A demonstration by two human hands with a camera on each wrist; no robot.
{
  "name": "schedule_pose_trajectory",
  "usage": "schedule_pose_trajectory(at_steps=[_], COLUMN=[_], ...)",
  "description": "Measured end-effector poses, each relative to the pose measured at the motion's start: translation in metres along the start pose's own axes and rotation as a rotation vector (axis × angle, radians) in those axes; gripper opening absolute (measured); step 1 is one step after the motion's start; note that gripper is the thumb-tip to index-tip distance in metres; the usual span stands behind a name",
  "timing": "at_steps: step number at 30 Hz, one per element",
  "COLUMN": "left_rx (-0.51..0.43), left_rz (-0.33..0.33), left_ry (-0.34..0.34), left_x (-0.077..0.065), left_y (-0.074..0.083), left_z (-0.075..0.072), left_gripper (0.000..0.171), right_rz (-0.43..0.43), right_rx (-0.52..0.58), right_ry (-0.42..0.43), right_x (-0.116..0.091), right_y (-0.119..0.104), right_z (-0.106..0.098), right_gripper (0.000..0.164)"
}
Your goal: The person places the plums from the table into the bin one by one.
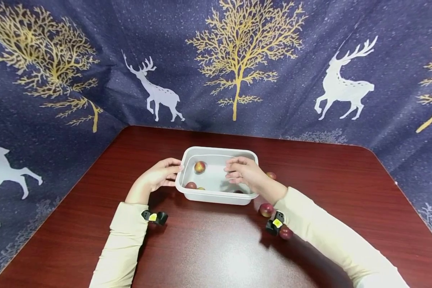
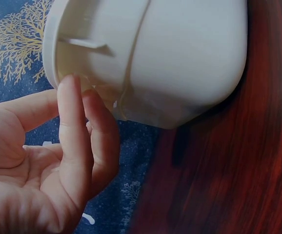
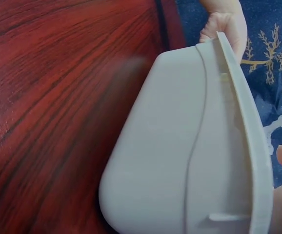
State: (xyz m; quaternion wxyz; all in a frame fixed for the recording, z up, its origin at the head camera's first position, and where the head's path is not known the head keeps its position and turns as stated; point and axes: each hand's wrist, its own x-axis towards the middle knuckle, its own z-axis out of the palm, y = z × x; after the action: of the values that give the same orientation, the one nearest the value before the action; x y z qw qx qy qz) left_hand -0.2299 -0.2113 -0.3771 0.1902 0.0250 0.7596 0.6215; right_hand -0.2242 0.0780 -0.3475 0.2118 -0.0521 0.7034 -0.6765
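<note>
In front of the white container (image 1: 216,197) on the table (image 1: 191,244), your sleeve (image 1: 331,236) partly covers one red fruit (image 1: 286,233). The container's long axis runs left to right, mouth upward; its front wall hides some inner fruits (image 1: 191,185) partly. Your left hand (image 1: 159,176) pinches its left rim; your right hand (image 1: 247,173), loosely bent above it, shows nothing held.
</note>
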Motion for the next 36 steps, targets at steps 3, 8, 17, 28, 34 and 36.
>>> schedule_pose_trajectory(at_steps=[3, 8, 17, 28, 34, 36], left_rx=[0.002, -0.006, 0.000, 0.005, -0.009, -0.011], left_rz=[0.005, 0.004, 0.016, 0.031, 0.028, 0.027], left_ry=[-0.008, -0.008, -0.017, -0.026, -0.033, -0.036], left_x=[0.000, -0.001, -0.002, -0.003, -0.004, -0.004], left_y=[0.000, 0.000, 0.000, 0.001, 0.002, 0.002], left_z=[0.000, 0.001, 0.001, 0.002, 0.002, 0.002], left_gripper=[0.045, 0.044, 0.045, 0.045, 0.045, 0.045], right_rz=[-0.017, -0.024, -0.071, -0.147, -0.192, -0.212], right_rx=[0.002, -0.020, -0.007, -0.230, -0.373, -0.407], right_ry=[-0.002, 0.004, -0.007, 0.023, 0.052, 0.050], right_x=[-0.003, -0.010, -0.024, -0.042, -0.053, -0.056], right_y=[-0.003, -0.009, -0.012, -0.016, -0.016, -0.015], right_z=[-0.002, -0.006, -0.014, -0.030, -0.038, -0.040], right_gripper=[0.039, 0.038, 0.030, 0.034, 0.030, 0.028])
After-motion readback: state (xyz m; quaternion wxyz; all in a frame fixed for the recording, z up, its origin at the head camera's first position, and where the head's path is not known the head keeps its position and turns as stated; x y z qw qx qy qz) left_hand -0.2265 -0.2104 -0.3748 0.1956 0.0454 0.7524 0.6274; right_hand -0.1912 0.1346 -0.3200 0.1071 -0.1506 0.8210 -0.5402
